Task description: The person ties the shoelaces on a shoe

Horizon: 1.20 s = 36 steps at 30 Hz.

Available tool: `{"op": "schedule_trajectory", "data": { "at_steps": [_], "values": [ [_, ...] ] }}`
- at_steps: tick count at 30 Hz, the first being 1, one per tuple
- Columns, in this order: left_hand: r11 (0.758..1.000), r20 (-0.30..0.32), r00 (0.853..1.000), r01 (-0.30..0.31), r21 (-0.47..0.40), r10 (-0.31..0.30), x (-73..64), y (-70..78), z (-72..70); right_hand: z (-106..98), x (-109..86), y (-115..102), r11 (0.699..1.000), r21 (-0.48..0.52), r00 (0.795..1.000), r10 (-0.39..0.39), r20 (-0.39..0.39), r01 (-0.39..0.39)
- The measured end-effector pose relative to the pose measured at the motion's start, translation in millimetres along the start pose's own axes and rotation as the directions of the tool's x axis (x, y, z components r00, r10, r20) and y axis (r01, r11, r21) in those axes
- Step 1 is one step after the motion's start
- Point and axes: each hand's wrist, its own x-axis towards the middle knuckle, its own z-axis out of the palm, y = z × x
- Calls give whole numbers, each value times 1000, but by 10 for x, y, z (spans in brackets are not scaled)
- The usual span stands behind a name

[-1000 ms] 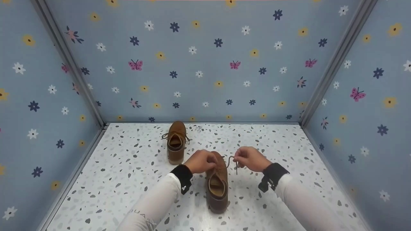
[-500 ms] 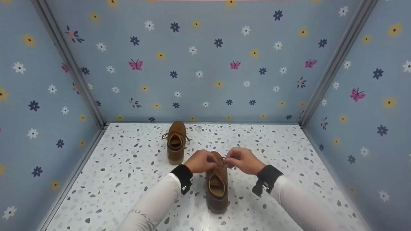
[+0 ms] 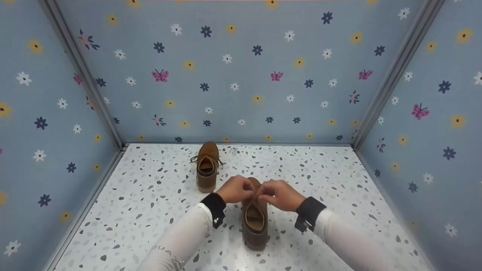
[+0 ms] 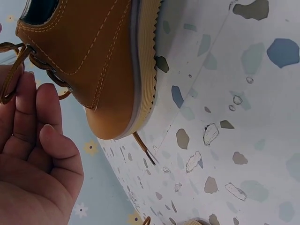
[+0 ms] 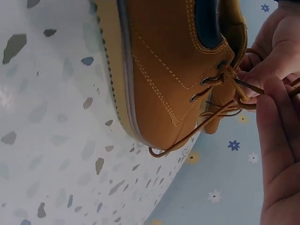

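One near shoe (image 3: 255,229), brown, stands upright on the speckled floor (image 3: 150,226), just below and right of the middle of the head view, its toe towards the top of the frame. Both hands are close together over its front: the left hand (image 3: 236,189) comes in from the lower left, the right hand (image 3: 283,195) from the lower right. Each pinches part of the brown shoelace (image 5: 205,123) between thumb and fingers; whether the fingertips touch each other, I cannot tell.

In the right wrist view the shoelace runs from a loop at the right, by the fingers, down to the toe near the middle of the frame. In the left wrist view a dark-tipped lace end (image 4: 144,148) shows beyond the toe, just below the centre.

Black wristbands (image 3: 214,206) circle both wrists above white sleeves (image 3: 184,231). Up and left of the near shoe, the far shoe (image 3: 206,182) stands near the foot of the back wall (image 3: 222,99), its lace loops sticking out at both sides. That pale blue wall fills the upper frame, patterned with flowers and butterflies; grey posts (image 3: 81,71) mark its left and right edges.
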Motion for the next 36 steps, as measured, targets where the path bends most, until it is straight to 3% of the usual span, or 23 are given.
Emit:
{"op": "schedule_trajectory", "data": {
  "at_steps": [4, 7, 12, 16, 23, 29, 36],
  "values": [
    [1000, 11, 1000, 5, -7, -4, -7, -3, -11, 16, -6, -35, 977, -144, 987, -156, 29, 159],
    [1000, 21, 1000, 10, -19, -10, -7, -8, -17, 36, -9, -65, 945, -229, 972, -228, 58, 235],
    [1000, 27, 1000, 12, -27, -11, -10, -23, -13, 109, -26, -78, 908, -333, 967, -235, 99, 255],
    [999, 23, 1000, 15, -29, -15, -15, -31, -6, 184, -38, -75, 893, -378, 970, -226, 90, 243],
    [999, 11, 1000, 15, -39, -15, -27, -33, -3, 243, -55, -27, 908, -347, 971, -233, 47, 235],
    [998, 8, 1000, 10, -58, -9, -41, -28, 10, 195, -134, 68, 944, -240, 973, -228, 29, 228],
    [997, -3, 1000, 4, -80, -4, -54, -43, 23, 83, -195, 214, 980, -195, 999, -51, -7, 49]
  ]
}}
